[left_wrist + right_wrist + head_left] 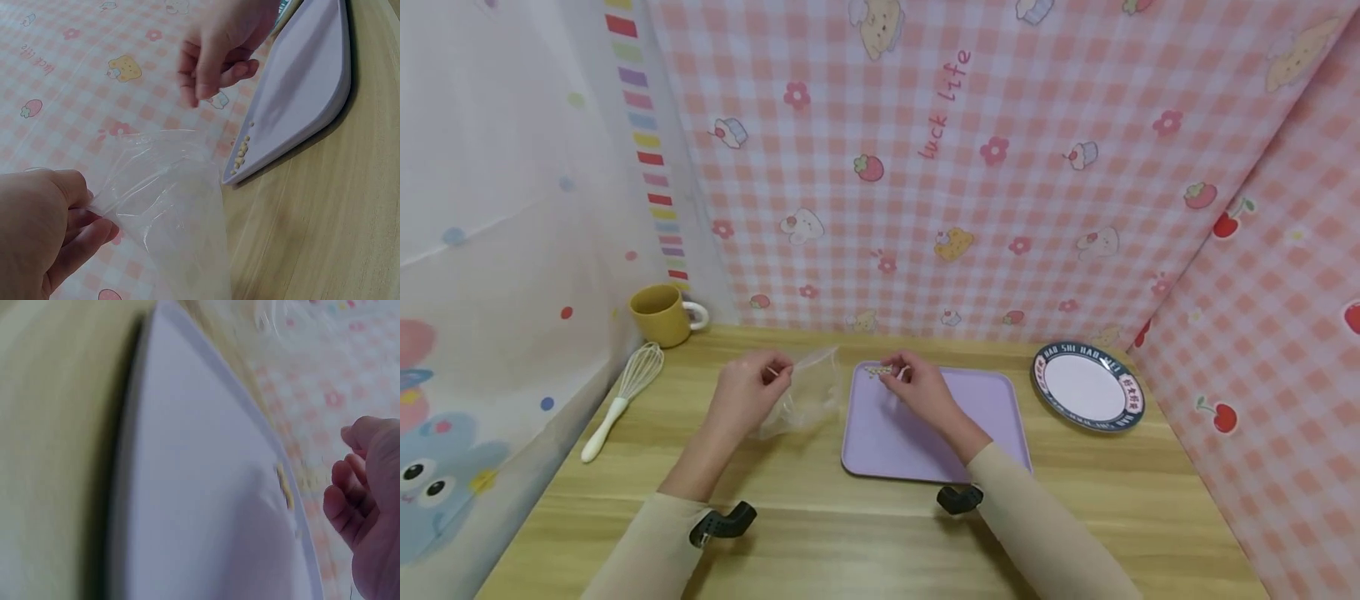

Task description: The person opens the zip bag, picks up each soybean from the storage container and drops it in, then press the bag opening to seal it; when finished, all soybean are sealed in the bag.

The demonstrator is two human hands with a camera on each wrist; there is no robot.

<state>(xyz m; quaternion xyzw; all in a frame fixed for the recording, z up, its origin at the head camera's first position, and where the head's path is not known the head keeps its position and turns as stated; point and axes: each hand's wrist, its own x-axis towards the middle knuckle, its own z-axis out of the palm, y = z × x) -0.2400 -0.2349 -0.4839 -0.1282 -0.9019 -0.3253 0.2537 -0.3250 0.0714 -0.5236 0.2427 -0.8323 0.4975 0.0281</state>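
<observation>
In the head view my left hand [751, 385] pinches the edge of a clear plastic bag [808, 396], which hangs just left of a lilac tray [880, 442]. The left wrist view shows the bag [181, 212] crumpled at its top, under my thumb and fingers. Over the tray's far left corner is my right hand [921, 390], fingers loosely bent. Nothing shows between them in the right wrist view, where a gap parts thumb and fingers. Several small yellowish beans [240, 152] lie along the tray's rim by that corner, close to my right fingertips in the head view.
A yellow mug [658, 315] with a white handle stands at the back left, with a whisk [625, 392] in front of it. To the tray's right lies a white plate [1086, 387] with a dark patterned rim. Checked cloth [940, 200] backs the wooden table [820, 533].
</observation>
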